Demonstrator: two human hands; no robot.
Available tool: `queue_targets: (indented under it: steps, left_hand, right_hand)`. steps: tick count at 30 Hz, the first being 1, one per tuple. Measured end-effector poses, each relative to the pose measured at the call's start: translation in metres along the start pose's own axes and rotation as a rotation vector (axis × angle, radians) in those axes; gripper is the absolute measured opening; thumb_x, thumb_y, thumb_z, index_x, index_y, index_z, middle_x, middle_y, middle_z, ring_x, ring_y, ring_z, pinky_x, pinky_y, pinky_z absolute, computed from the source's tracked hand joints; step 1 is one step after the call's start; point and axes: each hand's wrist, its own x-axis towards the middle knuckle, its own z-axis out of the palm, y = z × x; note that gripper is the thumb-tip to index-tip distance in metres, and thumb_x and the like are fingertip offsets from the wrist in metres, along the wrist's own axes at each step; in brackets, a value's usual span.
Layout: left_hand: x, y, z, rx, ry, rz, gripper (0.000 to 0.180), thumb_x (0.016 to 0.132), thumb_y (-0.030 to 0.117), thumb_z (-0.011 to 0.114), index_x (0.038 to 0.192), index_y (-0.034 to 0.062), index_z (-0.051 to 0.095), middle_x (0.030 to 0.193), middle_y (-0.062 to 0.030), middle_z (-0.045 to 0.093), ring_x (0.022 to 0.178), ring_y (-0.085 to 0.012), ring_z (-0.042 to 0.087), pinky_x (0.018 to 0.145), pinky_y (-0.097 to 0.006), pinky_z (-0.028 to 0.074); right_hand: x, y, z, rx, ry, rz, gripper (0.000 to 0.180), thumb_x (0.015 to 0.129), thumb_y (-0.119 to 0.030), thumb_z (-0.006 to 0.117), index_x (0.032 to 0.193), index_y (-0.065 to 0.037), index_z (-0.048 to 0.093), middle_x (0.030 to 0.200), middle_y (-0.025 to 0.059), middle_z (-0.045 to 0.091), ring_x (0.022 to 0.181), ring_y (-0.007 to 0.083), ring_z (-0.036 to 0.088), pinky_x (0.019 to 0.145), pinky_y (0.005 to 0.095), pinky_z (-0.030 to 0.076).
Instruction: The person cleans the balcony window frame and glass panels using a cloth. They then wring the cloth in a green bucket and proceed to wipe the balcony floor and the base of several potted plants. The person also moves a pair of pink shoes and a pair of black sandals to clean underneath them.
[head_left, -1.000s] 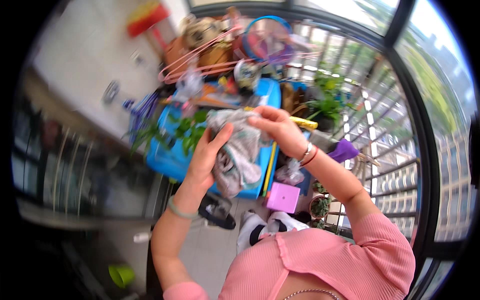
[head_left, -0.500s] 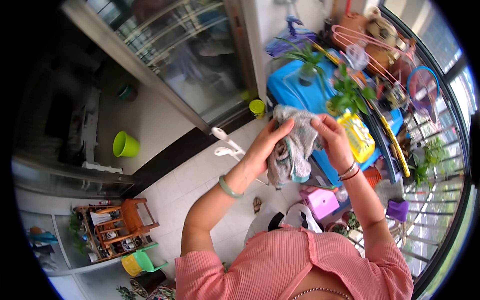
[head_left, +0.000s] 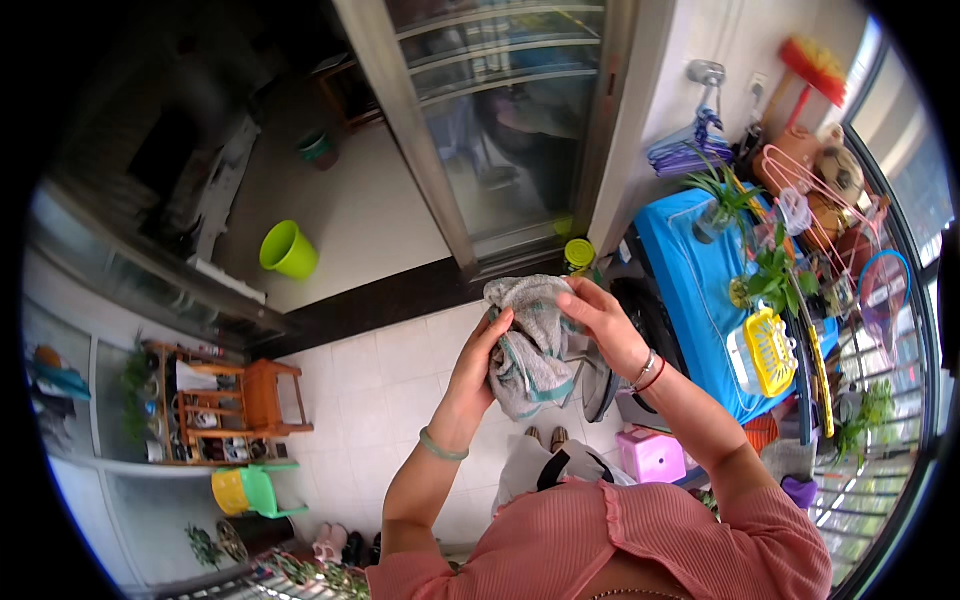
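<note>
A crumpled grey cloth with green edging is bunched up in front of my chest, over the tiled floor. My left hand grips its left side, thumb on top and the other fingers mostly hidden. On the upper right side my right hand is closed on the same cloth, its thumb lying across the top fold and its fingertips out of sight. Just beyond the cloth's lower right, a grey and dark object shows in part; its kind I cannot make out.
To the right stands a blue-covered surface with potted plants and a yellow basket. Below it is a pink stool. A wooden chair and green child's chair are at left. Beyond the sliding door sits a lime bin.
My view has turned, so the surroundings sit further right. Both hands still hold the cloth, its folds slightly rearranged. A white two-ended object beside my left wrist no longer shows.
</note>
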Motion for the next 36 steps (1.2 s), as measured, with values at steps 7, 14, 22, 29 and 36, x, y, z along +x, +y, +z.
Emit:
queue_targets:
  steps: [7, 14, 22, 29, 36]
  left_hand:
    - [-0.038, 0.006, -0.056, -0.146, 0.208, 0.131, 0.041, 0.092, 0.026, 0.061, 0.126, 0.0059, 0.051, 0.121, -0.0072, 0.059, 0.11, -0.0203, 0.058, 0.096, -0.035, 0.047]
    - [-0.065, 0.04, -0.111, -0.367, 0.328, 0.109, 0.028, 0.089, 0.025, 0.062, 0.109, 0.0063, 0.061, 0.105, -0.0081, 0.067, 0.098, -0.0227, 0.064, 0.091, -0.037, 0.051]
    - [-0.047, 0.107, -0.23, -0.416, 0.349, 0.178, 0.034, 0.094, 0.027, 0.051, 0.118, 0.0035, 0.058, 0.115, -0.0115, 0.065, 0.107, -0.0271, 0.062, 0.097, -0.04, 0.047]
    - [-0.031, 0.194, -0.338, -0.516, 0.246, 0.198, 0.046, 0.1, 0.032, 0.034, 0.131, 0.0006, 0.048, 0.132, -0.0138, 0.055, 0.12, -0.0293, 0.054, 0.105, -0.043, 0.041]
    - [0.003, 0.262, -0.414, -0.525, 0.276, 0.21, 0.06, 0.096, 0.053, 0.044, 0.133, 0.006, 0.048, 0.131, -0.011, 0.053, 0.121, -0.0277, 0.052, 0.102, -0.046, 0.042]
  right_hand:
    - [0.02, 0.052, 0.062, -0.08, -0.236, 0.028, 0.08, 0.083, -0.04, 0.074, 0.14, 0.0, 0.035, 0.121, 0.0105, 0.055, 0.104, 0.0154, 0.055, 0.081, 0.0255, 0.048]
    - [0.062, 0.075, 0.125, 0.033, -0.299, 0.194, 0.053, 0.086, -0.024, 0.071, 0.128, -0.001, 0.049, 0.111, 0.0067, 0.061, 0.099, 0.0138, 0.058, 0.076, 0.0275, 0.05]
    - [0.167, 0.13, 0.231, 0.233, -0.253, 0.315, 0.045, 0.086, -0.019, 0.069, 0.125, -0.004, 0.052, 0.114, 0.0059, 0.061, 0.105, 0.0166, 0.059, 0.081, 0.0335, 0.052]
    - [0.27, 0.136, 0.352, 0.195, -0.166, 0.293, 0.044, 0.085, -0.012, 0.07, 0.124, 0.0, 0.052, 0.115, 0.0076, 0.062, 0.105, 0.0172, 0.059, 0.089, 0.0325, 0.049]
    - [0.373, 0.135, 0.409, 0.366, -0.186, 0.263, 0.044, 0.086, -0.008, 0.069, 0.124, 0.003, 0.05, 0.113, 0.0095, 0.063, 0.102, 0.0188, 0.062, 0.087, 0.0334, 0.051]
